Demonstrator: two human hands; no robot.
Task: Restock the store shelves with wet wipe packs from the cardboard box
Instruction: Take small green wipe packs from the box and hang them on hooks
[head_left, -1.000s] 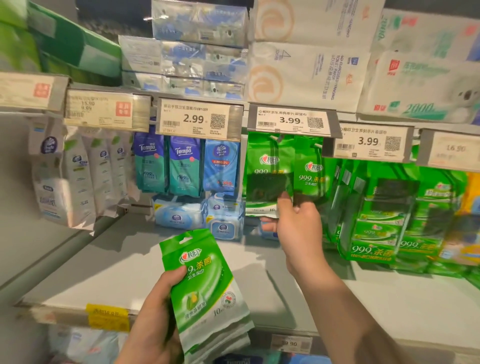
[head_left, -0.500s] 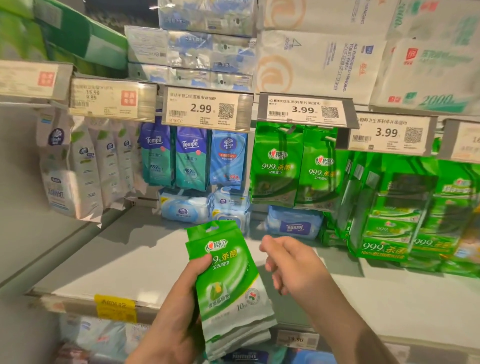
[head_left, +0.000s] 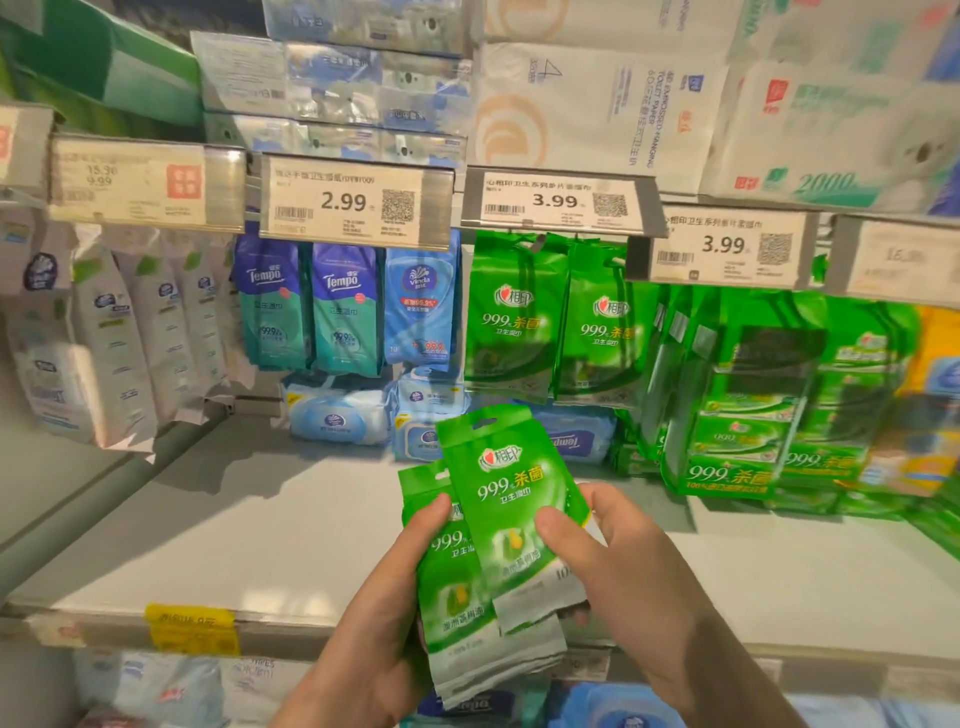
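My left hand (head_left: 387, 613) grips a fanned stack of green wet wipe packs (head_left: 457, 597) from below, thumb across the front. My right hand (head_left: 618, 566) pinches the front pack (head_left: 511, 512), thumb on its face and fingers behind, holding it above the stack and in front of the grey shelf (head_left: 260, 530).

Progress, as I judge it: two rows of matching green packs (head_left: 558, 317) already hang from pegs under the 3.99 price tag (head_left: 556, 202), so part of the restocking looks done. The packs in my hands remain to be hung; I count at least two, with more edges showing at the bottom. The cardboard box is not in view, so I cannot tell how many are left there.

Materials: the packs are flat, soft, glossy plastic pouches, green with white lower seams and a punched hanging slot at the top. The shelf is smooth and matt. The price tag sits in a clear, rigid holder.
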